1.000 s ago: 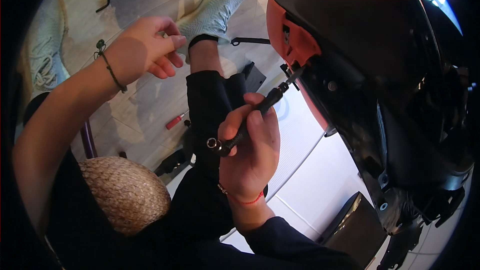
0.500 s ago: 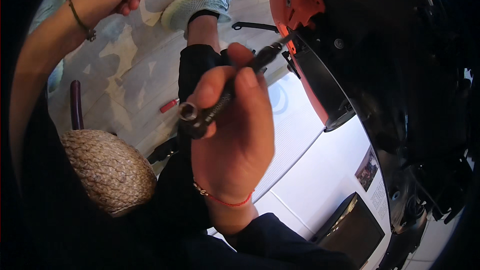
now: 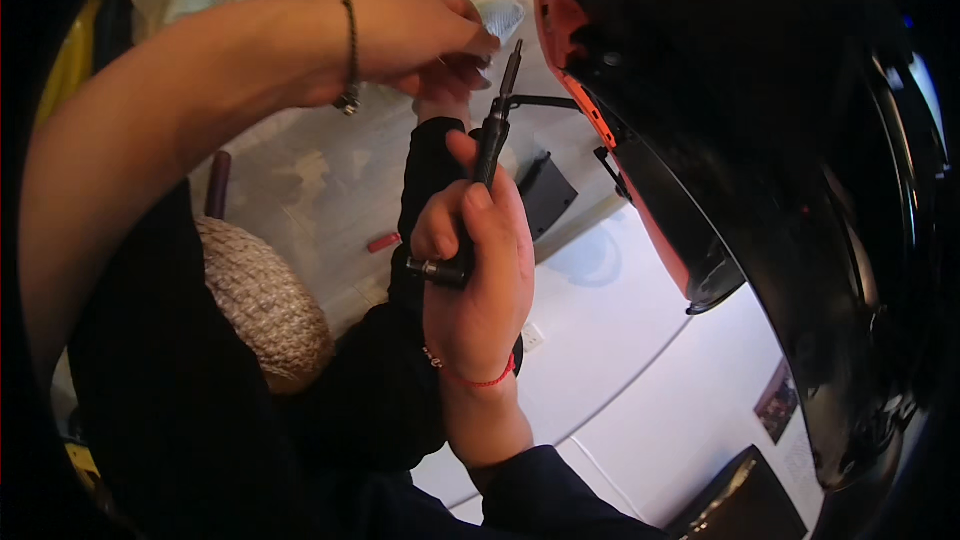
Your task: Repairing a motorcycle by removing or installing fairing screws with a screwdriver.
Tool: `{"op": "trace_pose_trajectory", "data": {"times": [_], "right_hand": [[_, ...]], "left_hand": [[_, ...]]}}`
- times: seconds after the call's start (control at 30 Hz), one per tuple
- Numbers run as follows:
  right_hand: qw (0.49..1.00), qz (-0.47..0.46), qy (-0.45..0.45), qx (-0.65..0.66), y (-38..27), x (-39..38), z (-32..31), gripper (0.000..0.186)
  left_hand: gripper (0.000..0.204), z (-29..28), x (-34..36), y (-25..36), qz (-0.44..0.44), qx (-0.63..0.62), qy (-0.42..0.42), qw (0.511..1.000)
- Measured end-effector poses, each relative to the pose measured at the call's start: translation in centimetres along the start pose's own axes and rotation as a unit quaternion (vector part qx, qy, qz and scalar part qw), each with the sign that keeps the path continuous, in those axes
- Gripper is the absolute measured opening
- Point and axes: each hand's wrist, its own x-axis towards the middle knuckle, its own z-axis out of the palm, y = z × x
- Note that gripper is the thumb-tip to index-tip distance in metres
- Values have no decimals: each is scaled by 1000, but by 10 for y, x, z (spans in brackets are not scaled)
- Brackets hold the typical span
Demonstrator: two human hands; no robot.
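My right hand is wrapped round a black screwdriver with a thin dark tip pointing away from me. A short crosspiece with a round metal end juts from its handle beside my fingers. My left hand reaches across from the left, its fingers curled together close to the tip; whatever they may hold is too small to make out. To the right of both hands stands a large glossy black body panel with an orange inner edge. The screwdriver's tip is apart from it.
A small red-handled object lies on the floor. A woven seat is at the left, near a dark purple rod. Beyond my right hand sits a black plastic piece. A dark screen appears at the lower right.
My left hand has moved right, close to the screwdriver's tip. The screwdriver has swung more upright and its tip has come away from the orange edge. The view has shifted.
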Motion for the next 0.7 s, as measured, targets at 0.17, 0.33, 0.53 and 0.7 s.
{"op": "trace_pose_trajectory", "data": {"times": [0.17,0.33,0.53,0.7], "right_hand": [[999,-30,-24,10,-1,-26,-25,36],[997,-59,43,36,9,-29,-37,34],[995,-66,72,35,9,-23,-40,32],[995,-47,82,12,8,-19,-39,30]], "left_hand": [[28,37,-19,32,-39,-95,-58,993],[27,50,-23,35,-53,-136,-41,988],[30,60,3,12,-38,-215,-48,975],[31,55,12,1,-28,-224,-42,973]]}}
